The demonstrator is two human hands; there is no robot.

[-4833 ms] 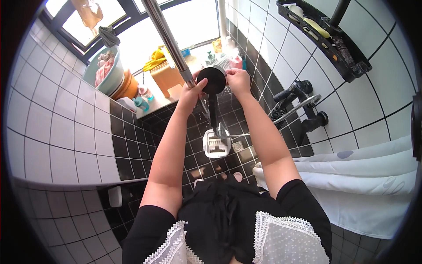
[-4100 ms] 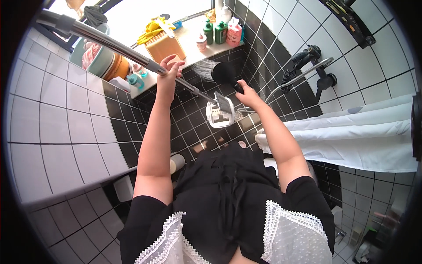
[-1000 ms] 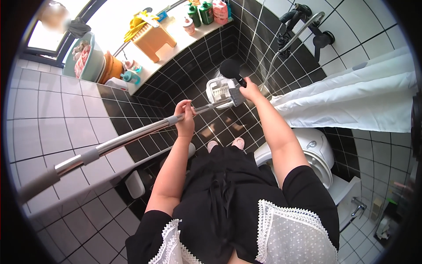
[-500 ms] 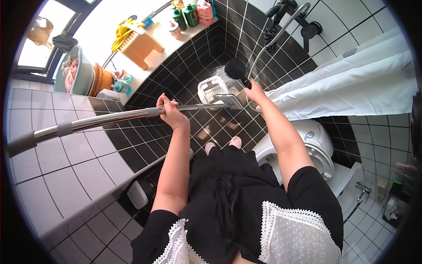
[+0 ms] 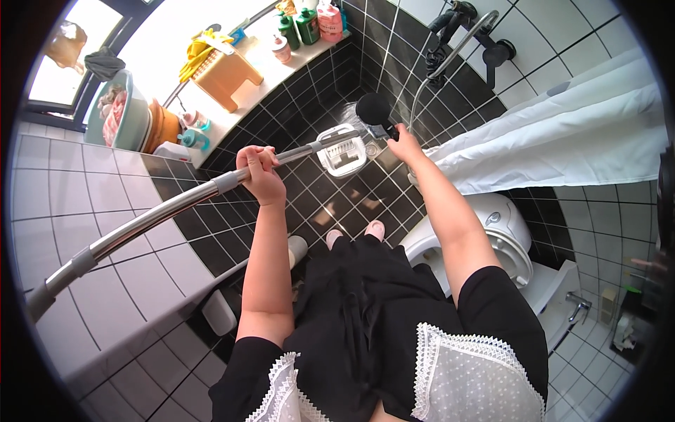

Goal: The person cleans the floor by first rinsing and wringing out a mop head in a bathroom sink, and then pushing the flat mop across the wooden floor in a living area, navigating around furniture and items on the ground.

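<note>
Left hand curled round metal pole, long axis slanting lower left to upper right, far end over white bucket. Right hand way closer to that end, fingers clutching black showerhead handle.

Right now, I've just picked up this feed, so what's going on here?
A person stands in a tiled bathroom. The left hand grips a long metal pole; the right hand holds a black shower head, which is spraying water. A white slotted bucket sits on the dark tiled floor.
</note>
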